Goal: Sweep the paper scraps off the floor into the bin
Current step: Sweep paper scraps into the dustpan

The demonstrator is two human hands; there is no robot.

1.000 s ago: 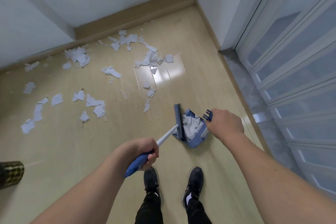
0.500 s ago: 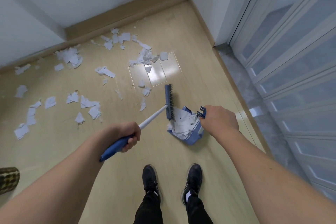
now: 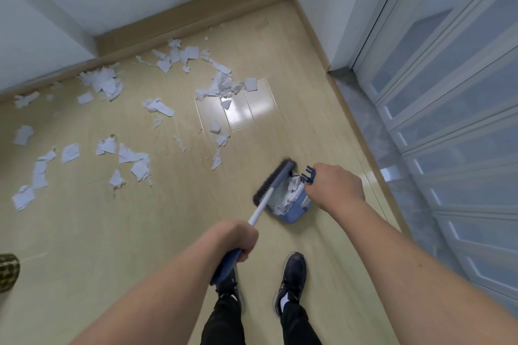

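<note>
- Far left of my fingers, scraps lie scattered on the floor, well apart from the pan.
- My left hand has its fingers wrapped tight on the broom handle; its head touches the pan's mouth.
- I should keep the bristles flat and low, pushing paper fully inside.
- My right hand grips the dustpan handle; I should press its lip to the floor.
- No bin is visible.

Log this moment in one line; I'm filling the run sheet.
left hand: grips broom | right hand: holds dustpan | scraps: many on floor
</note>
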